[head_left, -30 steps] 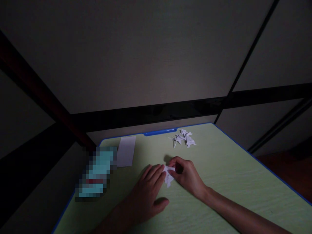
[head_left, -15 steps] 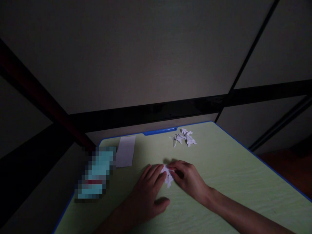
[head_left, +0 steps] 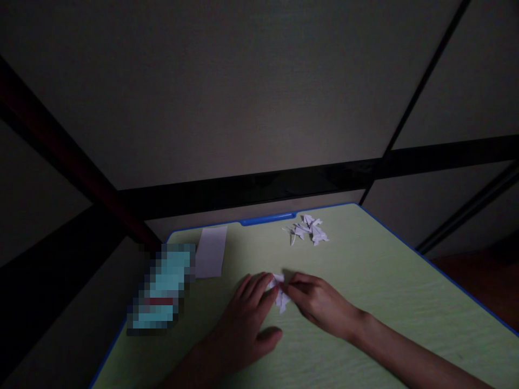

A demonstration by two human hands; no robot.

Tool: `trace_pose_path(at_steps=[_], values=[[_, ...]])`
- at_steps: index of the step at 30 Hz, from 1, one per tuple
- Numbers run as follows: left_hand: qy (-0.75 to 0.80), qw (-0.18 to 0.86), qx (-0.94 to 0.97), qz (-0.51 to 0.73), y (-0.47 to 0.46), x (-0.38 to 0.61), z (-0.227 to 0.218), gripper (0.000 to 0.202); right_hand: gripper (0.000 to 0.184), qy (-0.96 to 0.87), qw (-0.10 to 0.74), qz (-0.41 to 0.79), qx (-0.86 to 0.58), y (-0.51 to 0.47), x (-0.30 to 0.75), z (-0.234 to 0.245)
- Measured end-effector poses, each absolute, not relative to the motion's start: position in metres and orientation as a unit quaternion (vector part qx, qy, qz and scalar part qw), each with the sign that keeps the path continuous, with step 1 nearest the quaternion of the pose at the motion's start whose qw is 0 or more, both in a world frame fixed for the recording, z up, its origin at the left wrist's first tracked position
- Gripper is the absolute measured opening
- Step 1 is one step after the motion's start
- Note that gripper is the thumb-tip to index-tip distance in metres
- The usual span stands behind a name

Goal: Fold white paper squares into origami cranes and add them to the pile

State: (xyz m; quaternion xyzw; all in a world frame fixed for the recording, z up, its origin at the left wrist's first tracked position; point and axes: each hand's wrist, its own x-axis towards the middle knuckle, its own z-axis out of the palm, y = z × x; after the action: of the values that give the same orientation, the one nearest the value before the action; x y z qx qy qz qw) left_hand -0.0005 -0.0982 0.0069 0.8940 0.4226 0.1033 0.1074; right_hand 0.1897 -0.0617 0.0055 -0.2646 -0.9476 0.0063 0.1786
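- Two bare hands meet just below the centre of the frame over one small, folded piece of white paper, which lies on the pale green, blue-edged bench.
- The left hand lies palm down, fingers close together with their tips on the paper's left side, thumb well apart from them and gripping nothing.
- The right hand is narrow, thumb and forefinger drawn together at the paper's right side; whether they pinch it or only press it, I cannot tell.
- Done, as far as it shows: several small, angular, folded white paper pieces lie clustered at the upper right of the bench, some touching. They look fully shaped, though their exact number is hard to read.
- Under way: the piece between the hands already has folds and points, so its shaping seems well advanced; fingers hide part of it.
- Untouched: one flat, oblong white paper sheet lies left of centre, unfolded, beside a pixelated teal object that cannot be made out.
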Motion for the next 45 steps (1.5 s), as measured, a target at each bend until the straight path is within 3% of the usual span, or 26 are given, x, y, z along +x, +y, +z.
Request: trace_pose_path(at_steps=[7,16,22,32,45], values=[[0.403,0.118,0.903,0.092,-0.098,-0.002,0.007,0.063,0.016,-0.951,0.182,-0.043,-0.248,-0.063,0.192,0.003],[0.4,0.121,0.905,0.081,-0.097,-0.003,0.007,0.06,0.019,-0.918,0.262,0.0,-0.299,-0.064,0.187,-0.001],[0.394,0.107,0.909,0.084,-0.094,-0.003,0.006,0.059,0.031,-0.916,0.235,-0.058,-0.32,-0.067,0.184,-0.004],[0.39,0.095,0.911,0.094,-0.095,-0.003,0.007,0.059,0.008,-0.956,0.121,-0.119,-0.239,-0.065,0.187,0.007],[0.388,0.106,0.91,0.098,-0.095,-0.003,0.005,0.058,0.009,-0.962,0.094,-0.132,-0.22,-0.063,0.192,0.013]])
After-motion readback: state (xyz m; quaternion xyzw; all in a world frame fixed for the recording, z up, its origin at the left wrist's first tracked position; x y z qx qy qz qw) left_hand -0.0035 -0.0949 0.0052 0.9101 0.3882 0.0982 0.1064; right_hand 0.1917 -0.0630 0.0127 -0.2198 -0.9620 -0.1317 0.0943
